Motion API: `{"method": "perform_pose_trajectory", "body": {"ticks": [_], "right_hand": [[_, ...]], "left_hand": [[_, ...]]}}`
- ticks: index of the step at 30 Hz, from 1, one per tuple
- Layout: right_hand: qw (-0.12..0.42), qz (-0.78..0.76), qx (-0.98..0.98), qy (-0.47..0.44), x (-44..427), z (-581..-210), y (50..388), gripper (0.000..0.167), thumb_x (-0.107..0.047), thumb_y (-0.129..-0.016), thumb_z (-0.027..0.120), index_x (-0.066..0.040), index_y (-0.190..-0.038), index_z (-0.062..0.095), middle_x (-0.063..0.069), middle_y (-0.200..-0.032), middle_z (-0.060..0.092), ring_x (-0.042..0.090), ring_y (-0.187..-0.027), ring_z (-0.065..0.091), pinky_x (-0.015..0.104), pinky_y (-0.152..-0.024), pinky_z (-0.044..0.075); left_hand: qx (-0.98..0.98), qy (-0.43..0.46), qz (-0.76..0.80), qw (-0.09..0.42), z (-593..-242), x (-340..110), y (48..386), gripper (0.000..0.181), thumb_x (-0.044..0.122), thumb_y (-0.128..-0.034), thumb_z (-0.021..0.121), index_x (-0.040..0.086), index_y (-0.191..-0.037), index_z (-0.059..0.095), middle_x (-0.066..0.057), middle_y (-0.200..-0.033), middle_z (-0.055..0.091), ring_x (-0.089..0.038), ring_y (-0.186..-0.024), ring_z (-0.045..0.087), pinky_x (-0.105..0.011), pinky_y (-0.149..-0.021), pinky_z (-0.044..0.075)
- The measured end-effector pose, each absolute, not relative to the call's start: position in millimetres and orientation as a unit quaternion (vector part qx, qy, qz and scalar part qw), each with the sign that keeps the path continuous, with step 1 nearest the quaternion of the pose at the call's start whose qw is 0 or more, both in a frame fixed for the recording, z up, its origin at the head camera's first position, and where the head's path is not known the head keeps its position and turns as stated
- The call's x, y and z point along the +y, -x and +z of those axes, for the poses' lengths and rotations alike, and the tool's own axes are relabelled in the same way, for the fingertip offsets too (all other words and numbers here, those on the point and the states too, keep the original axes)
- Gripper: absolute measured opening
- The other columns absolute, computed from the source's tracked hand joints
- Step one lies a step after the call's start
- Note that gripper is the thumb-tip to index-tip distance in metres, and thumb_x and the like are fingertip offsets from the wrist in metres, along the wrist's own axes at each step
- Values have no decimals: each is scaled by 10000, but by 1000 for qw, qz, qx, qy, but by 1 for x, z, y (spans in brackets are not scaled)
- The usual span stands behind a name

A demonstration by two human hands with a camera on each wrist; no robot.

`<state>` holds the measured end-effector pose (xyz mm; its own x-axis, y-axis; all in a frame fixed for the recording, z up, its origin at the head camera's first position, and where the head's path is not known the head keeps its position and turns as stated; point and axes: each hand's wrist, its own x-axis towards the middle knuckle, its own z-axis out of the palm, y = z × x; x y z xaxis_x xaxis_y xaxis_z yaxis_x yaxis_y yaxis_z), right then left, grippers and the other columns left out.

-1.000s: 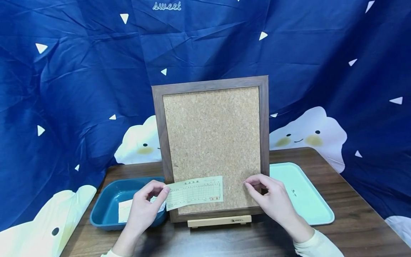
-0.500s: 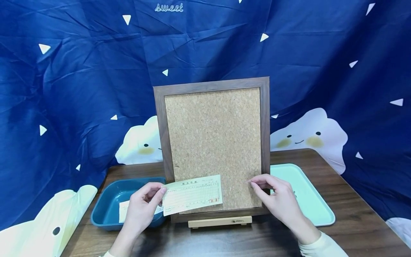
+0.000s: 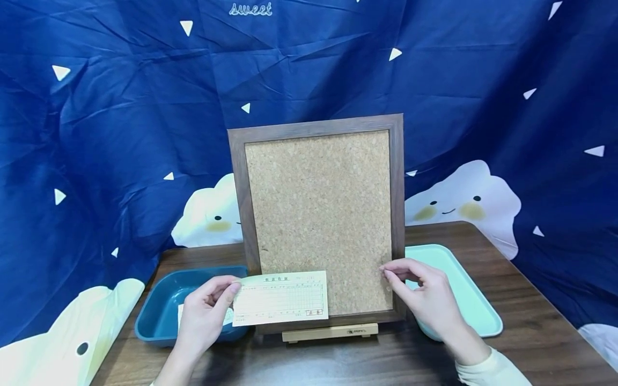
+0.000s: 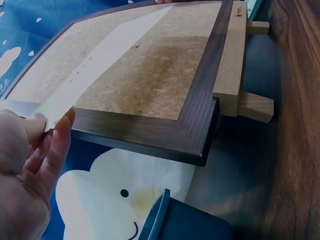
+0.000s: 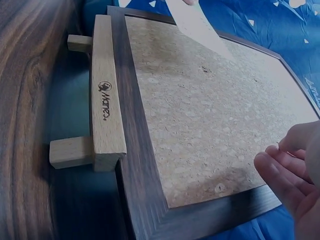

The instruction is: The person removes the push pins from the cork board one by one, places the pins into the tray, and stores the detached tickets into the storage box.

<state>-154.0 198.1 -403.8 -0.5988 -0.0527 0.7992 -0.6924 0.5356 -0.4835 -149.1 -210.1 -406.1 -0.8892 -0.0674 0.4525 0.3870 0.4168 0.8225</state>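
By its left edge, my left hand (image 3: 201, 313) pinches a pale green printed receipt slip (image 3: 285, 298) between thumb and fingers. The slip stretches rightward in front of the lower left of a framed cork board (image 3: 321, 203). In the left wrist view the slip (image 4: 95, 60) slants up from the fingers. My right hand (image 3: 427, 292) has thumb and index finger together before the board's lower right edge, pinching a tiny, thin, pin-like item (image 3: 381, 269); its exact kind is too small to tell. The right wrist view shows this hand (image 5: 295, 172) near the frame.
The board leans on a small wooden stand (image 3: 330, 333). At left stands a blue bin (image 3: 149, 321) with paper inside, partly behind my left hand. A mint-green tray (image 3: 475, 300) lies at right, partly behind my right hand. Patterned blue cloth (image 3: 309, 59) hangs behind the table (image 3: 531, 332).
The left hand has moved left and slightly down with the slip, whose right end now sits lower. The right hand has shifted right and slightly up along the board.
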Motion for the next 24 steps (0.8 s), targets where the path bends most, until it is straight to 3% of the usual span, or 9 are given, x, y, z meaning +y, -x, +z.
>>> {"method": "perform_pose_trajectory", "body": {"ticks": [9,19,24], "right_hand": [[384,442,-777,-231,206,-404,155,366,234,-748,814,-48,-981,811,79,-868,816,-119,-836,711,60,-786,543],[368,491,-752,-242,216,-406,156,350,294,-752,760,40,-991,788,-44,-935,824,-59,-837,755,84,-778,568],[356,477,-770,-231,221,-403,154,356,280,-772,768,14,-1007,794,-69,-942,818,-63,-841,755,89,-790,570]], "left_hand": [[-826,73,-515,217,-402,-216,144,104,61,-1013,743,64,-1092,810,-102,-904,812,-50,-668,698,-250,-569,573],[-822,74,-514,235,-401,-221,144,101,50,-1012,742,81,-1078,811,-85,-895,804,-54,-662,695,-219,-565,557],[-817,82,-514,249,-401,-224,144,113,20,-1002,743,74,-1073,812,-55,-888,800,-57,-659,695,-203,-568,552]]}}
